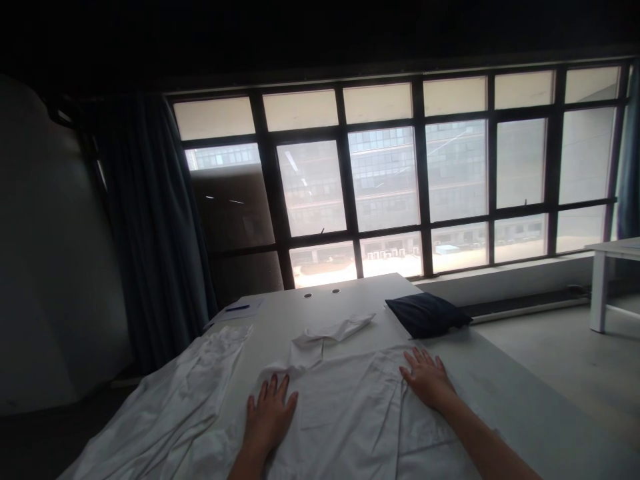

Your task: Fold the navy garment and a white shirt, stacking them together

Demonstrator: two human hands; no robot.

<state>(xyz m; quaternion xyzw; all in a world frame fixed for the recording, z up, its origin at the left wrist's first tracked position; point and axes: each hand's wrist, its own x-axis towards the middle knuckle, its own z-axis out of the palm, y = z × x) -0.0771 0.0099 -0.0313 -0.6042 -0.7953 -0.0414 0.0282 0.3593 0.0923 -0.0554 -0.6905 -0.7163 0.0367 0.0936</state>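
Observation:
A white garment [345,393], with a collar-like strip at its far end, lies spread over the white table [280,307]. My left hand [270,413] rests flat on its left side, fingers apart and pointing away from me. On the right, my right hand [427,380] lies palm down near the garment's far right corner, its fingers spread too. Neither hand grips the cloth. Creases run lengthwise through the fabric between the hands. The garment's near part runs out of view at the bottom.
A heap of white cloth [175,393] covers the table's left side. Beyond the right hand sits a dark folded cloth [425,313]. Paper with a blue pen [237,308] is at the far left. Behind are windows and a dark curtain [150,233]; another white table [600,287] stands right.

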